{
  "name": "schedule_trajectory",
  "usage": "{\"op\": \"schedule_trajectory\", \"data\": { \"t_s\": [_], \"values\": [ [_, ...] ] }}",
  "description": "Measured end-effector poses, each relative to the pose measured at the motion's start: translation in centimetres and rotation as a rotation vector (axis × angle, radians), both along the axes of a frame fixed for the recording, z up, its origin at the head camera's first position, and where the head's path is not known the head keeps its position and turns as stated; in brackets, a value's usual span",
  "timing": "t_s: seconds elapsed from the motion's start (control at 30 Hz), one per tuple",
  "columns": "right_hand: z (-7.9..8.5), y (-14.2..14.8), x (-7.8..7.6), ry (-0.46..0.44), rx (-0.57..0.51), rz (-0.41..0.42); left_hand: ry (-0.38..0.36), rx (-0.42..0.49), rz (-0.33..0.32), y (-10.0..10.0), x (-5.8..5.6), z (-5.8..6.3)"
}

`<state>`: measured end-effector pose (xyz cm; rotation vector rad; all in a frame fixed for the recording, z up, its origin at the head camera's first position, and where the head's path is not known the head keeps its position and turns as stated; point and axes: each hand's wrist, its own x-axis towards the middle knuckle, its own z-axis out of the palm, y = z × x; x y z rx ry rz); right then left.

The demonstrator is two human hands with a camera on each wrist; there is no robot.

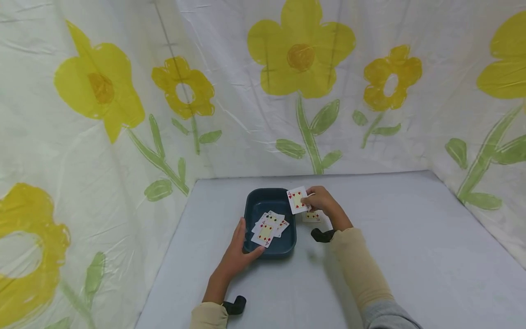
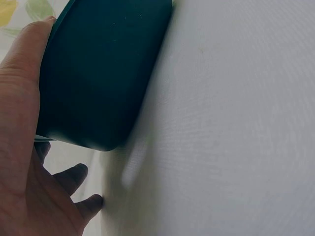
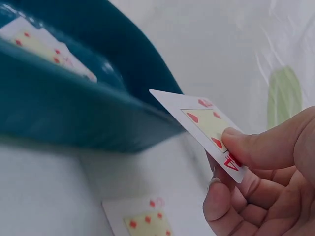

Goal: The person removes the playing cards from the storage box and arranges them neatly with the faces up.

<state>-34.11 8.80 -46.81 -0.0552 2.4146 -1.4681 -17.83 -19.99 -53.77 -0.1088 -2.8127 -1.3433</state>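
Observation:
A dark teal tray (image 1: 265, 199) sits on the white-covered table with several playing cards (image 1: 266, 230) lying loosely overlapped in it. My left hand (image 1: 237, 252) rests at the near left corner of the tray, its thumb along the near rim and its fingers extended by the left side. Between thumb and fingers, my right hand (image 1: 323, 202) pinches a four of hearts (image 3: 202, 120), face up, above the tray's far right edge. Another card, of diamonds (image 3: 147, 223), lies on the table beneath the right hand, just right of the tray and partly hidden in the head view.
The white tabletop (image 1: 411, 237) stretches out on both sides of the tray. Behind it hangs a pale sheet (image 1: 246, 132) painted with yellow flowers. Black straps with camera mounts sit on both wrists, the right mount (image 1: 322, 235) close to the card on the table.

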Motion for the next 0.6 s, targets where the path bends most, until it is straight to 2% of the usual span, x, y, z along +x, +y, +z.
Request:
{"op": "schedule_trajectory", "data": {
  "t_s": [0.37, 0.6],
  "values": [
    [-1.5, 4.2, 0.2, -0.037, 0.038, -0.050, 0.015, -0.003, 0.000, 0.0, 0.1, 0.0],
    [-2.8, 6.1, 0.1, -0.095, 0.049, -0.098, 0.000, -0.001, 0.011, 0.1, 0.1, -0.1]
  ]
}}
